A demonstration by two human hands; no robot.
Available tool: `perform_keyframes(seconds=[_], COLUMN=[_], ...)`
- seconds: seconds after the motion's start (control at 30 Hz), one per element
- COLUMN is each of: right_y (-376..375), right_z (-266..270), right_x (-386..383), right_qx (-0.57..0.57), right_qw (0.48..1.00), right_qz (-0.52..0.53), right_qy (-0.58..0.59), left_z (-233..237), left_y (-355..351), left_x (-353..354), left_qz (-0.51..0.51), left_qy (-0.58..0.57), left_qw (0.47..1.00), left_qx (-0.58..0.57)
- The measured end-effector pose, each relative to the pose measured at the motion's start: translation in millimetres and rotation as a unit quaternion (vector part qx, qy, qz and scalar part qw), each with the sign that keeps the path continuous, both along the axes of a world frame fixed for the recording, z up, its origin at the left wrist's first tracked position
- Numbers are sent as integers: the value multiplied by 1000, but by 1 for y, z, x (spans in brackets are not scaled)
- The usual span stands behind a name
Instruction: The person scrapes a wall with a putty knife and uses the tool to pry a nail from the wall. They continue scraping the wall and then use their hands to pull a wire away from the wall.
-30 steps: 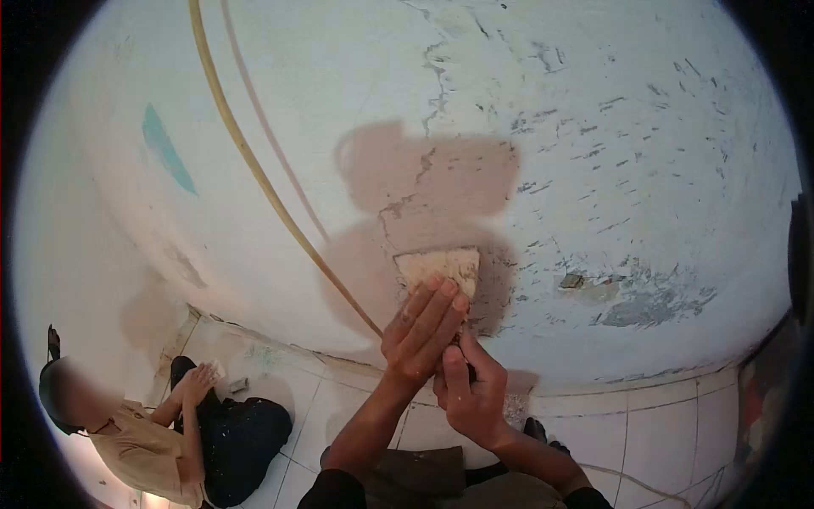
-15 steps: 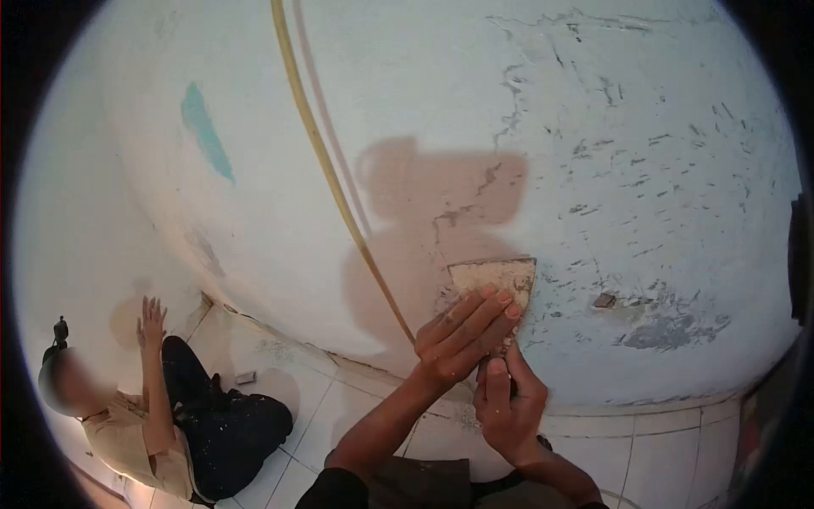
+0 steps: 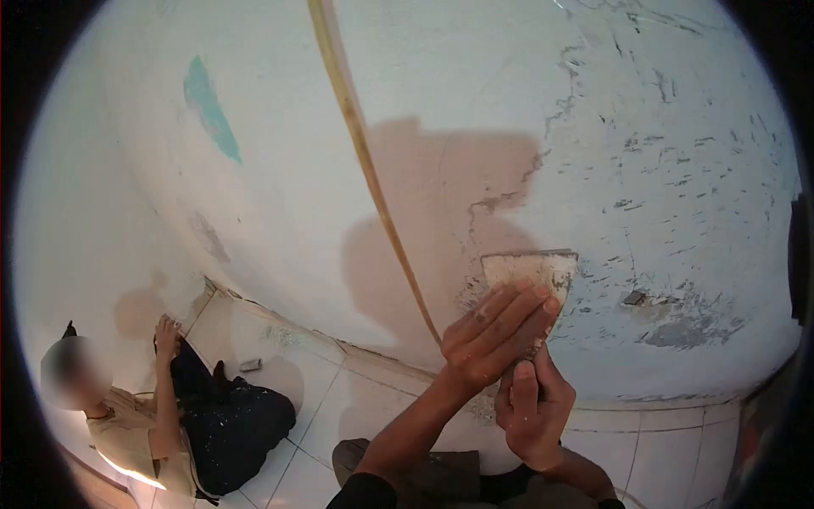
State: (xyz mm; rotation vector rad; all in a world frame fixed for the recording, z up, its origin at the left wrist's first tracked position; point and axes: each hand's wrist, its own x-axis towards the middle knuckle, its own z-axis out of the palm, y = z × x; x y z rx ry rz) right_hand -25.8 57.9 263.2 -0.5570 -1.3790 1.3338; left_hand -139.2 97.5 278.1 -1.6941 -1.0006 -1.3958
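Note:
A wide scraper [image 3: 500, 267], its blade smeared with pale plaster, rests against the wall [image 3: 263, 220] low down beside a jagged crack [image 3: 492, 204]. My right hand [image 3: 536, 416] is closed round its handle from below, thumb pointing up. My left hand [image 3: 500, 332] lies over the blade with its fingers stretched flat and side by side, pressing on it. The blade's upper edge shows above my fingertips, while most of the handle is hidden by my hands.
A long thin yellowish strip [image 3: 373, 178] hangs down the wall. Gouges and a grey bare patch [image 3: 691, 327] mark the right side. At lower left a person [image 3: 127, 424] sits on the tiled floor [image 3: 326, 441], near a small block [image 3: 251, 366].
The view has shifted, so the wall, the strip and my hands with the scraper appear further right. My hold looks the same. The seated person's raised hand has come down towards the knee.

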Motion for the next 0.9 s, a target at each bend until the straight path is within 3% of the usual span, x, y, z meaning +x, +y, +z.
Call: perform_keyframes(seconds=[0.13,0.2,0.33,0.4,0.63,0.73,0.77,0.8,0.87,0.9], right_y=[1,-4,-6,-7,-1,-7,-5,-4,-3,-4], right_z=[10,7,4,22,-5,-12,-33,-50,-68,-74], right_x=[-10,-14,-11,-3,-8,-1,11,21,35,42], right_qx=[75,13,26,-40,-46,-69,-42,-17,-35,-42], right_qw=[996,999,999,996,998,997,999,999,998,996], right_qz=[-22,4,-22,75,33,26,1,-24,-28,-36], right_qy=[-42,29,-19,22,13,11,22,35,49,68], left_z=[19,16,12,18,-20,-41,-65,-92,-156,-176], left_y=[0,-6,-3,3,-8,-29,-41,-52,-70,-74], left_x=[-6,-9,-10,-16,-9,-10,-6,-2,13,17], left_qz=[-46,-31,-27,-56,-42,-66,-28,11,-50,-45], left_qy=[-53,-43,-51,-11,-20,-94,-208,-317,-486,-491], left_qw=[997,998,998,997,999,993,975,942,840,835], left_qx=[31,31,39,53,-8,-41,-74,-107,-238,-244])
